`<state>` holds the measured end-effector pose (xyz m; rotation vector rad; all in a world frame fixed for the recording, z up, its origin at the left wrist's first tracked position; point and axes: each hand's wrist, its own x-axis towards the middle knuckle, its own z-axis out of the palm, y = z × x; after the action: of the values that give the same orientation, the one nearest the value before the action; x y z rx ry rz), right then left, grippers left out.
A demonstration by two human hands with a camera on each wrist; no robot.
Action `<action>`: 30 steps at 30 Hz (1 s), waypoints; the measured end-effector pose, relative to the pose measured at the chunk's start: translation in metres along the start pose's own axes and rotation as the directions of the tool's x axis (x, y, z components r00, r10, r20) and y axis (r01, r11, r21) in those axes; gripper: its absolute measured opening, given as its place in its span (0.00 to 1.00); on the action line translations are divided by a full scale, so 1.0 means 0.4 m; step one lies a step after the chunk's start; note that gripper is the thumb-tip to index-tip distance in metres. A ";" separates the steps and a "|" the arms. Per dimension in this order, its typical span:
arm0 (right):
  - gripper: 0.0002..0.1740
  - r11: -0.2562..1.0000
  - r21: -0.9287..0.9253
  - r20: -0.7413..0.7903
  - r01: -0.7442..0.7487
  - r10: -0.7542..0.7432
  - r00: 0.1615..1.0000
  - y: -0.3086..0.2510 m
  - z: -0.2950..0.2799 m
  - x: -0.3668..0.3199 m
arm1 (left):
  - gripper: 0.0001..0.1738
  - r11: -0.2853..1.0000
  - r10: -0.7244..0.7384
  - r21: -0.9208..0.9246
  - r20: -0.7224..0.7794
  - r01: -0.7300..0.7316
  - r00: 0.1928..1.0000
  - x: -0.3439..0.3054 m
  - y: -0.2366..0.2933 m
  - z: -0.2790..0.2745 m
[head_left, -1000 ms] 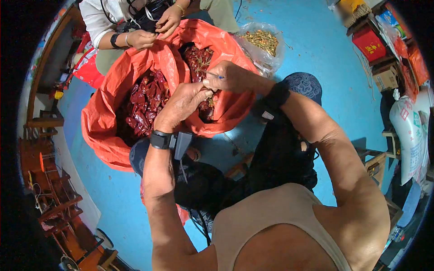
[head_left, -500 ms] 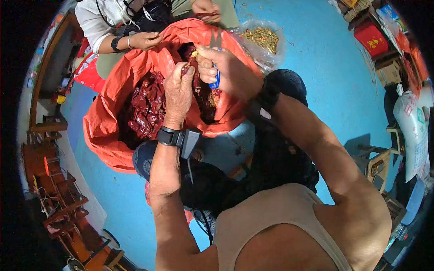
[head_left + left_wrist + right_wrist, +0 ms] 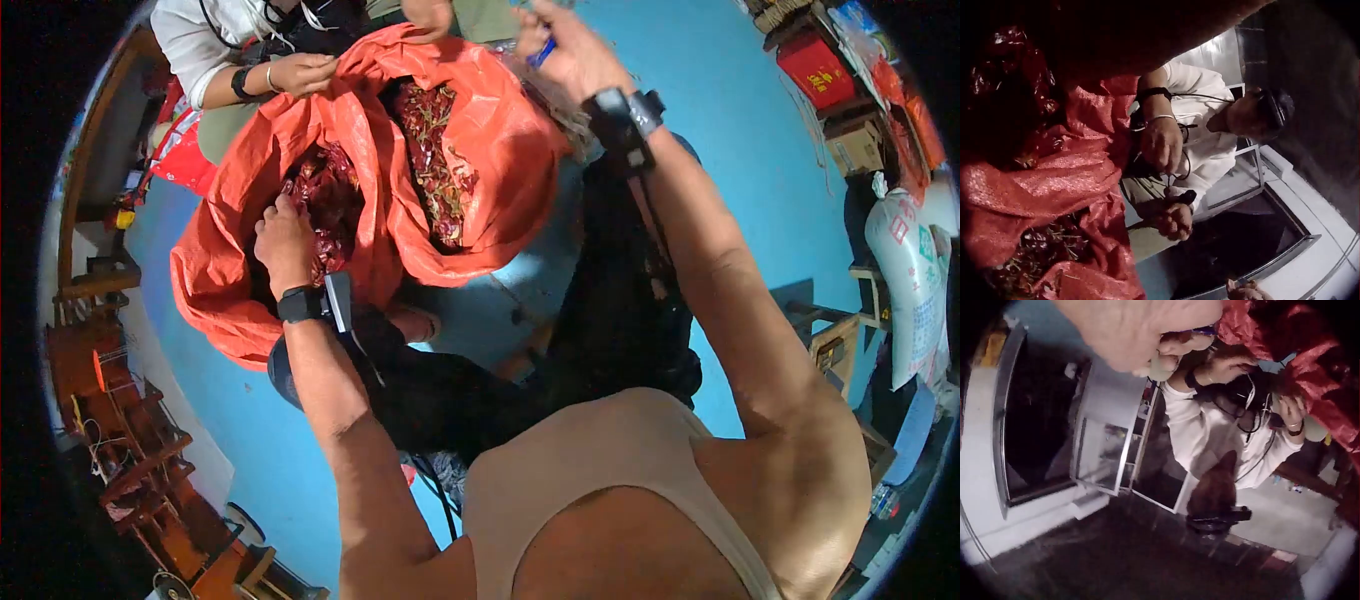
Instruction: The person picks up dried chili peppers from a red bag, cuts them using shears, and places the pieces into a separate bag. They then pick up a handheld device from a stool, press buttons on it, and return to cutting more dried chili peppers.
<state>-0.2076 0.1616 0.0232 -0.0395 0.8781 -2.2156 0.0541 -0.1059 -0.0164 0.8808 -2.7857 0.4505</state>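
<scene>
My left hand (image 3: 285,240) reaches into the left orange-red woven sack (image 3: 205,290), its fingertips at the dried red chilies (image 3: 335,250). I cannot tell whether it pinches one. Out beyond the sacks, my right hand (image 3: 575,60) grips the blue-handled scissors (image 3: 543,52); their blades are hard to make out here. In the right wrist view, that hand (image 3: 1141,331) is at the top, the blue handle (image 3: 1197,329) by its fingers. Between my hands stands the right sack (image 3: 525,180), holding chilies mixed with stems (image 3: 425,135).
Across the sacks sits another person in a white top, both hands (image 3: 305,73) near the sack rims. A clear plastic bag (image 3: 565,115) lies beside the right sack. Wooden furniture (image 3: 130,440) lines the left; a white bag (image 3: 905,300) and red box (image 3: 817,82) stand right.
My hands, together over the right sack before, have parted. The left moved down-left to the chilies; the right went up and outward with the scissors, whose open blades showed half a second ago.
</scene>
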 end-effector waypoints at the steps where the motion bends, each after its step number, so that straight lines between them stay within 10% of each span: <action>1: 0.07 0.985 0.153 -0.114 0.084 -0.067 0.991 -0.019 -0.014 0.026 | 0.17 1.000 0.006 -0.015 0.017 -0.006 1.000 -0.013 0.001 -0.003; 4: 0.07 0.946 0.262 -0.222 0.189 -0.131 0.966 -0.035 -0.031 0.035 | 0.15 0.894 0.214 -0.371 -0.136 -0.250 0.967 -0.002 0.069 0.023; 8: 0.06 0.983 0.110 0.328 -0.149 0.106 0.939 0.005 -0.020 -0.014 | 0.12 0.491 0.417 -0.832 -0.035 -0.257 0.908 -0.006 0.252 0.103; 13: 0.06 0.824 -0.507 0.486 0.253 0.031 0.874 0.046 0.012 -0.037 | 0.19 0.640 0.382 -0.753 0.135 -0.156 0.914 -0.065 0.373 0.337; 16: 0.06 0.924 -0.374 0.321 0.077 0.051 0.946 0.037 0.036 -0.090 | 0.19 0.727 0.150 -0.687 0.170 0.008 0.974 -0.074 0.415 0.367; 20: 0.09 0.799 -0.556 0.320 0.228 -0.047 0.946 0.030 0.002 -0.103 | 0.19 0.752 0.005 -0.659 0.034 0.019 0.999 -0.009 0.449 0.419; 25: 0.10 0.558 -0.754 0.343 0.346 -0.115 0.932 -0.013 0.017 -0.141 | 0.26 0.797 0.064 -0.604 0.064 -0.012 0.996 0.091 0.446 0.498; 30: 0.11 0.689 -0.685 0.253 0.238 -0.082 0.964 -0.018 0.019 -0.140 | 0.30 0.831 0.045 -0.553 0.167 0.055 0.985 0.151 0.501 0.529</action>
<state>-0.1693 0.1969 0.0461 -0.7306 1.6153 -1.8348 -0.1296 -0.0536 -0.2449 0.8055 -2.8059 -0.4562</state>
